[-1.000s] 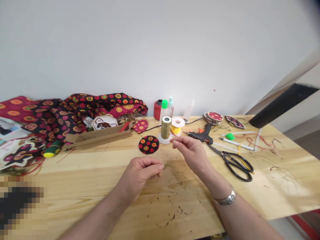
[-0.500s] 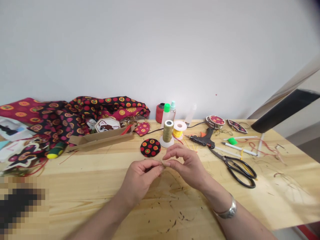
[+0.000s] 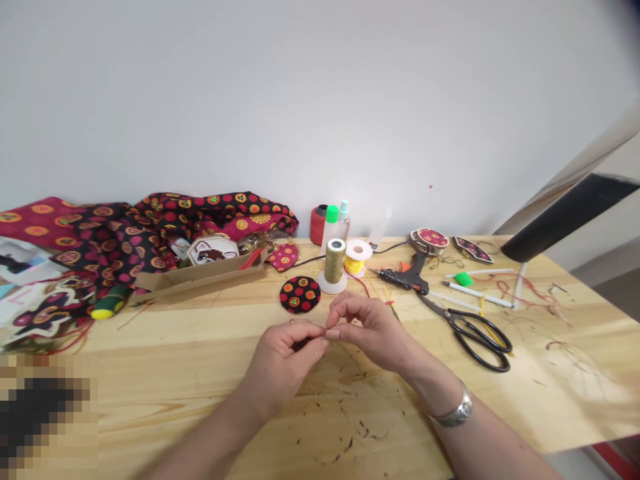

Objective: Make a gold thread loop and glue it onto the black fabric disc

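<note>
1. Above the middle of the table (image 3: 150, 393), I am seeing the left hand (image 3: 283, 357) and right hand (image 3: 377, 330) meeting fingertip to fingertip.
2. Both are pinching a fine strand, possibly thread, which is too small to confirm.
3. The pinch is sitting just in front of the fabric disc (image 3: 300, 294) and gold spool (image 3: 335, 261).
</note>
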`<state>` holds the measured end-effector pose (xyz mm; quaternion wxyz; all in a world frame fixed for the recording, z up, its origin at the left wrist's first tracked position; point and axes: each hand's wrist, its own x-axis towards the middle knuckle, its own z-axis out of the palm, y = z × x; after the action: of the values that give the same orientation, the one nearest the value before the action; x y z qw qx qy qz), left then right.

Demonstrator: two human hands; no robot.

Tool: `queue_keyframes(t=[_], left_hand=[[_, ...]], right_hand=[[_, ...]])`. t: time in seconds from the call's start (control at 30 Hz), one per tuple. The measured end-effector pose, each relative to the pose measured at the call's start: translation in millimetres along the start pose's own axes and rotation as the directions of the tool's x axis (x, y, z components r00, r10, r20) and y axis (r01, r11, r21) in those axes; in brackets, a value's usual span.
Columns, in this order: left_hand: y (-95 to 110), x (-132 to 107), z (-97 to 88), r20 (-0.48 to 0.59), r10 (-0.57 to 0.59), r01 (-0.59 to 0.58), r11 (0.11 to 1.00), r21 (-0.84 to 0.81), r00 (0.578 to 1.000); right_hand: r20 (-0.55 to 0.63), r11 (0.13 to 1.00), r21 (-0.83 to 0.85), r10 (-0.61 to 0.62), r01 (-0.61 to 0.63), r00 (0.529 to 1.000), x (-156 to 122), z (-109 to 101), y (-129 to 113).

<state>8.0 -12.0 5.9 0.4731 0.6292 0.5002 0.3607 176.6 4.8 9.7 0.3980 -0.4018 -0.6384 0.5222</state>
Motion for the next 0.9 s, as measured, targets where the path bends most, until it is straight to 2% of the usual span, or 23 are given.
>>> queue_keyframes(t=[0.13, 0.23, 0.33, 0.4, 0.53, 0.63, 0.9], left_hand=[[1.1, -1.1, 0.5, -0.022, -0.008, 0.009, 1.000, 0.015, 1.000], [2.7, -0.7, -0.5, -0.043, -0.051, 0.050, 0.999, -0.017, 0.998], [3.5, 0.7, -2.6, -0.066, -0.107, 0.104, 0.994, -0.044, 0.992], [3.2, 1.6, -3.8, -0.066, -0.125, 0.122, 0.991, -0.053, 0.990], [2.2, 1.9, -4.0, -0.044, -0.121, 0.117, 0.991, -0.070, 0.992], [1.9, 1.3, -3.2, -0.050, -0.120, 0.115, 0.990, -0.080, 0.992], [-2.4, 0.7, -1.6, -0.096, -0.133, 0.120, 0.984, -0.129, 0.986]], right_hand=[[-0.011, 1.000, -0.022, -0.016, 0.016, 1.000, 0.0, -0.2, -1.4], [-0.015, 0.998, 0.026, -0.052, 0.052, 0.999, -0.3, -1.4, -4.0], [-0.108, 0.995, 0.068, -0.067, 0.075, 0.992, 0.4, -2.5, -5.9], [-0.135, 0.997, 0.068, -0.018, 0.027, 0.991, 1.3, -2.2, -5.3], [-0.012, 0.984, 0.144, 0.108, -0.105, 0.994, 2.8, 0.8, -0.1], [-0.001, 0.974, 0.185, 0.134, -0.131, 0.991, 3.4, 2.7, 3.3], [-0.022, 0.971, 0.116, 0.211, -0.207, 0.977, 2.3, 3.5, 3.8]])
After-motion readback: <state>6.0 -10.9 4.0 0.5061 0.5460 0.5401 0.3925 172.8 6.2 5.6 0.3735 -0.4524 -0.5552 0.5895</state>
